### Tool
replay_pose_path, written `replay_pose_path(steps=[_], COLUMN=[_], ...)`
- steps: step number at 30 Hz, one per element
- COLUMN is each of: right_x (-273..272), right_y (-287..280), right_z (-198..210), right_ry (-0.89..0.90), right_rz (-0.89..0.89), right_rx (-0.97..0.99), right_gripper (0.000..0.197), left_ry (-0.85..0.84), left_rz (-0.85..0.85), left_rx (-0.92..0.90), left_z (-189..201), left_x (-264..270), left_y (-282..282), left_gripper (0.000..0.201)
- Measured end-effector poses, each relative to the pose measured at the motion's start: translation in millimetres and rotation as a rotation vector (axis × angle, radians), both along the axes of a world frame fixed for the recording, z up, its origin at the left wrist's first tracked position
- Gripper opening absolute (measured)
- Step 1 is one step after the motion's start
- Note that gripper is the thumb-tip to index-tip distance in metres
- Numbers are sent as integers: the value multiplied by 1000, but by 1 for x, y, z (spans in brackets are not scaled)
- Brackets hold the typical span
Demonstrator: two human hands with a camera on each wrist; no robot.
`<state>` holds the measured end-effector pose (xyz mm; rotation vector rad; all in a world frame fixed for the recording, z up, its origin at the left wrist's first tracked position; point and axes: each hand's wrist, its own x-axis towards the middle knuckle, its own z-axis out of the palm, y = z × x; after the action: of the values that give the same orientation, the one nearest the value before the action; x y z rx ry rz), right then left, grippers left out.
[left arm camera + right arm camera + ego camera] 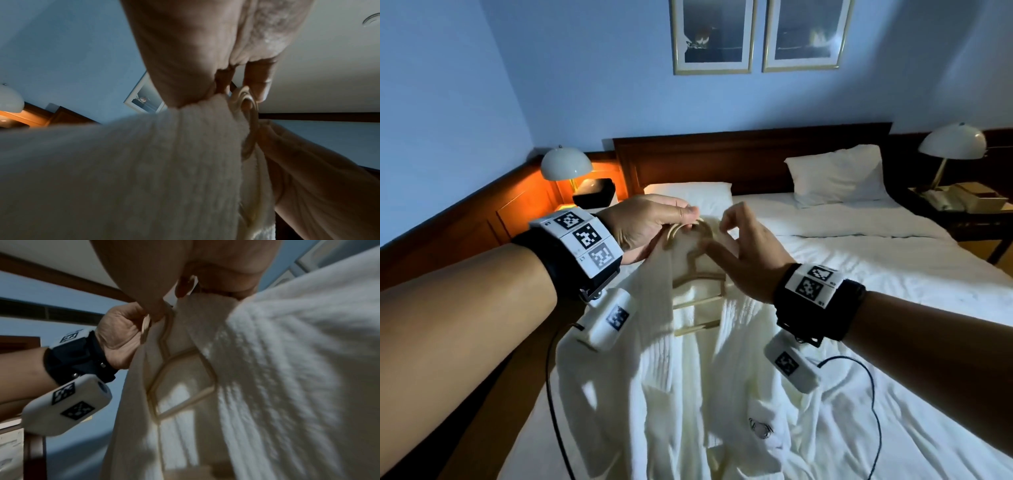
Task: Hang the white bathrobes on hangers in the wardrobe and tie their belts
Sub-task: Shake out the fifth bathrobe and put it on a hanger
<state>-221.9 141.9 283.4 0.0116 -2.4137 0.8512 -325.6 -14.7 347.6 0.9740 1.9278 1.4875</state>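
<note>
A white bathrobe (688, 394) hangs from cream hangers (697, 274) above the bed, its lower part lying on the sheet. More than one hanger bar shows inside the open collar. My left hand (650, 222) grips the hanger hooks (688, 230) from above; in the left wrist view its fingers (257, 84) curl round the hooks (249, 104). My right hand (746, 250) is at the right side of the collar and pinches the robe's fabric (287, 369) beside the hanger neck (166, 331). Part of the hanger (180, 378) is covered by the robe.
The bed (876, 274) fills the middle, with two pillows (835, 178) and a dark wooden headboard (750, 154). Lamps stand on nightstands at the left (566, 164) and right (952, 142). Two framed pictures (712, 34) hang above. Cables trail from both wrist devices.
</note>
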Motion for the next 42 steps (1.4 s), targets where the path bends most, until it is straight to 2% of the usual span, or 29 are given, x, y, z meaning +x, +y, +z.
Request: replay_pose_path(steps=[4, 6, 9, 13, 15, 17, 19, 22, 27, 33, 37, 42], right_x=[-7, -7, -8, -9, -8, -8, -7, -5, -5, -6, -1, 5], right_y=[-4, -3, 0, 2, 2, 3, 3, 0, 1, 5, 12, 15], right_z=[10, 10, 10, 13, 14, 14, 13, 11, 5, 12, 13, 15], right_ry=[15, -13, 0, -17, -48, -61, -58, -69, -62, -97, -105, -92], right_rz=[62, 109, 120, 97, 76, 51, 24, 29, 42, 37, 68, 115], right_rx=[-21, -28, -84, -113, -117, -98, -62, -55, -73, -103, -82, -74], right_gripper=[33, 28, 22, 20, 18, 15, 14, 14, 16, 15, 14, 16], left_ry=[-117, -74, 126, 553, 716, 805, 816, 835, 1008, 1105, 1146, 1167], left_rz=[-79, -67, -77, -43, -15, 23, 72, 84, 42, 45, 10, 54], left_rx=[28, 7, -17, -76, -85, -57, -14, 35, -67, -23, 36, 99], left_z=[2, 3, -1, -7, -12, -19, -27, -40, -52, -44, -42, -45], left_x=[3, 2, -2, -7, -9, -10, -8, -7, -9, -5, 2, 4], left_y=[0, -1, -2, -10, -14, -16, -18, -23, -28, -27, -26, -17], left_gripper=[9, 11, 21, 17, 5, 16, 27, 24, 31, 24, 29, 28])
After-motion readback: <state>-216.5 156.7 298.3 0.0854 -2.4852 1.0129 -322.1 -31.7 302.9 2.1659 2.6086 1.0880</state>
